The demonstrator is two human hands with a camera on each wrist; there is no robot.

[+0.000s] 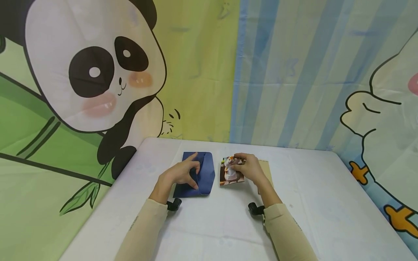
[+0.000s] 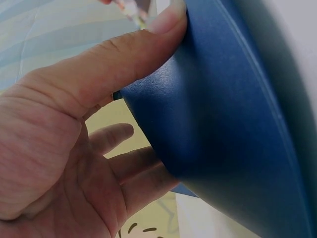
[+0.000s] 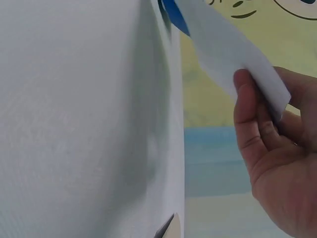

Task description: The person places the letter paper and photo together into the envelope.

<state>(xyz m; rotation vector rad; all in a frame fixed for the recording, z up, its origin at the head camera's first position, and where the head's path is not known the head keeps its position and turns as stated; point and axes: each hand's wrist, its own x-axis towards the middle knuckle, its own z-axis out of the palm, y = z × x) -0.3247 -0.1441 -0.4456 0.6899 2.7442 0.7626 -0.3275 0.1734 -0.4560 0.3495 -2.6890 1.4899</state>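
A dark blue envelope [image 1: 205, 177] is on the white table, its pointed flap facing right. My left hand [image 1: 183, 172] holds it at the opening, thumb and fingers spread apart along the edge. In the left wrist view the thumb tip lies at the edge of the blue envelope [image 2: 213, 114], and the fingertips touch its side lower down. A picture card [image 1: 230, 174] showing a mouse-like animal in white clothes is pinched between the thumb and fingers of my right hand [image 1: 251, 168]. The right wrist view shows the plain white back of the card [image 3: 223, 49], raised above the table.
A flat tan paper piece [image 1: 266, 170] lies on the white table [image 1: 222, 224], partly hidden behind my right hand. Past the table's back edge hangs a printed cloth [image 1: 202, 72] with a panda and stripes. Black camera mounts are on both wrists.
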